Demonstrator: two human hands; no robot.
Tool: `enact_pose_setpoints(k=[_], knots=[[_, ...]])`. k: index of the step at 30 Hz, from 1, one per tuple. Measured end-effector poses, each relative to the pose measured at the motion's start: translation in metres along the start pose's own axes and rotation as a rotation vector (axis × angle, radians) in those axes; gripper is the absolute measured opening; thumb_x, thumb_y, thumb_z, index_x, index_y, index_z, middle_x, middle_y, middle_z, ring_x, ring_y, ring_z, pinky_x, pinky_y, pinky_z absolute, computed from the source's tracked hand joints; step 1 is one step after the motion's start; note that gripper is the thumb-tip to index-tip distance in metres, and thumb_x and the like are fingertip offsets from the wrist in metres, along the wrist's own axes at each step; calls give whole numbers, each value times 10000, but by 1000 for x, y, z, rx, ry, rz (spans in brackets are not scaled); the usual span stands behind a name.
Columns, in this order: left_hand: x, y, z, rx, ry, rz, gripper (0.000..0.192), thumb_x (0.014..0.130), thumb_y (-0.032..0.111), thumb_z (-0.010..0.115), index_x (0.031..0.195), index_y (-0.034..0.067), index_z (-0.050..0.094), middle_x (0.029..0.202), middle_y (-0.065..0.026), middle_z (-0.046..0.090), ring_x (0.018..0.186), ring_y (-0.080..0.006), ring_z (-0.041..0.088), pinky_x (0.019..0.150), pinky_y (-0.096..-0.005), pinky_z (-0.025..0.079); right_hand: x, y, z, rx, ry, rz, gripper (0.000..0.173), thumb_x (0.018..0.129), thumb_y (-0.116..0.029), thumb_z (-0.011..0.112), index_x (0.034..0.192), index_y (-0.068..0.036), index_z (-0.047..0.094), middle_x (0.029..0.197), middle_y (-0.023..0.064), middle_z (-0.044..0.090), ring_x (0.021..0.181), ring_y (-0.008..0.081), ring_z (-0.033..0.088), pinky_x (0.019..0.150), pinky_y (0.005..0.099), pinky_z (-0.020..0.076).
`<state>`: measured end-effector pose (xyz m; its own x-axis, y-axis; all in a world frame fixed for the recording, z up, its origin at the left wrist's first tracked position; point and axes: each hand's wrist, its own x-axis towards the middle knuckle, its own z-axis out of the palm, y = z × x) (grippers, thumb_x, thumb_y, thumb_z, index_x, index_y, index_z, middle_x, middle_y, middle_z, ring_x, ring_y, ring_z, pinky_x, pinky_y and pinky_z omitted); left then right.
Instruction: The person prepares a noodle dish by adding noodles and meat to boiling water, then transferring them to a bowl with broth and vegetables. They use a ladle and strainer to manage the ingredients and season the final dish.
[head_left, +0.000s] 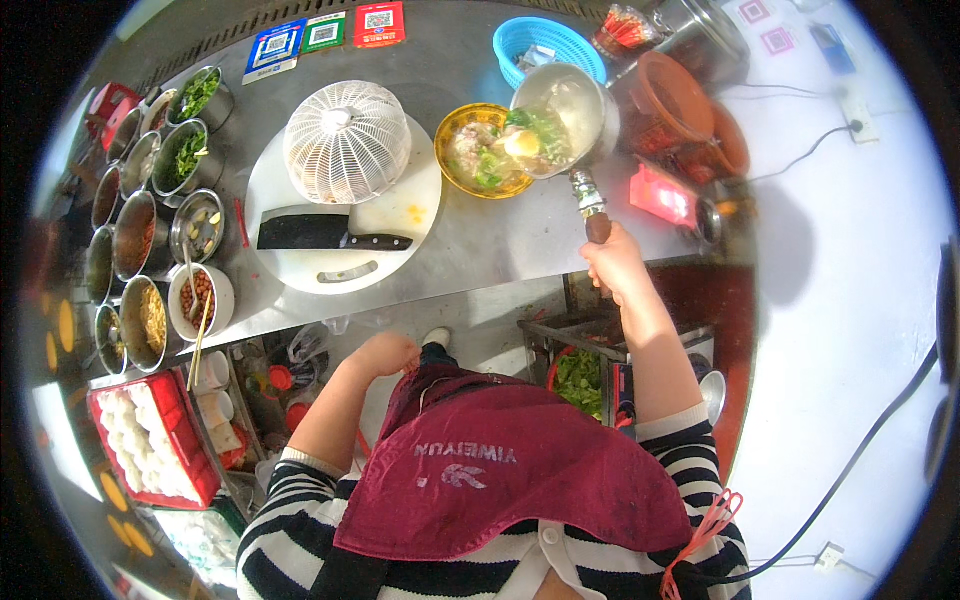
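My right hand (616, 259) grips the wooden handle of a metal saucepan (592, 97). The pan tilts to the left, its lip over the rim of a yellow patterned bowl (450, 166). Broth, leafy greens and an egg (523, 143) lie at the pan's lip; pale meat and greens are in the bowl. Low by the apron (517, 450), my left hand (388, 353) has its fingers curled, their tips partly hidden. On a round white cutting board (337, 271) rest a black cleaver (307, 229) and a white mesh dome (345, 142), left of the bowl.
Several metal containers of toppings (135, 232) line the left end of the steel counter (480, 259), beside a white bowl of peanuts (201, 300). A blue basket (517, 37) stands behind the saucepan, and brown plastic baskets (667, 94) to its right. A red crate (176, 435) sits lower left.
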<state>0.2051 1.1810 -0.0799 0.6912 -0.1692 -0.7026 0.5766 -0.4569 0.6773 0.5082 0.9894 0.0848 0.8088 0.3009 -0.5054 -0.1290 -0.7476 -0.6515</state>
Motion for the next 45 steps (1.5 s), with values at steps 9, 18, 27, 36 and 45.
enact_pose_setpoints(k=[9,18,27,36,45], knots=[[6,46,-23,-420,80,78,311,925,209,488,822,-19,673,791,-98,687,731,-170,659,684,-299,522,-10,-5,13,-711,251,-283,353,752,-156,660,1002,14,478,869,255,631,818,403,631,748,483,494],[40,66,-22,-737,78,197,346,969,250,477,876,-31,656,850,-92,683,765,-164,660,723,-286,531,-10,-12,23,-800,372,-360,407,758,-145,679,1044,1,429,859,225,633,805,384,643,726,466,505],[145,132,-61,-1374,588,312,726,961,165,527,1490,79,38,1296,-151,477,1070,-230,573,917,-375,495,-2,11,-6,171,19,-70,199,780,-66,613,936,-17,500,638,95,545,507,216,566,465,342,451],[184,159,-87,-1709,731,495,522,958,-23,405,1422,107,203,1374,-114,383,1156,-240,515,1005,-347,460,-74,94,-51,431,170,106,265,769,-21,600,1001,12,478,554,66,494,390,169,469,359,295,357],[217,153,-138,-1720,853,673,545,910,-53,465,1397,87,265,1332,-125,424,1118,-255,539,927,-357,511,-153,167,-71,484,353,313,271,722,-28,617,963,4,498,617,80,522,426,186,505,405,311,409]])
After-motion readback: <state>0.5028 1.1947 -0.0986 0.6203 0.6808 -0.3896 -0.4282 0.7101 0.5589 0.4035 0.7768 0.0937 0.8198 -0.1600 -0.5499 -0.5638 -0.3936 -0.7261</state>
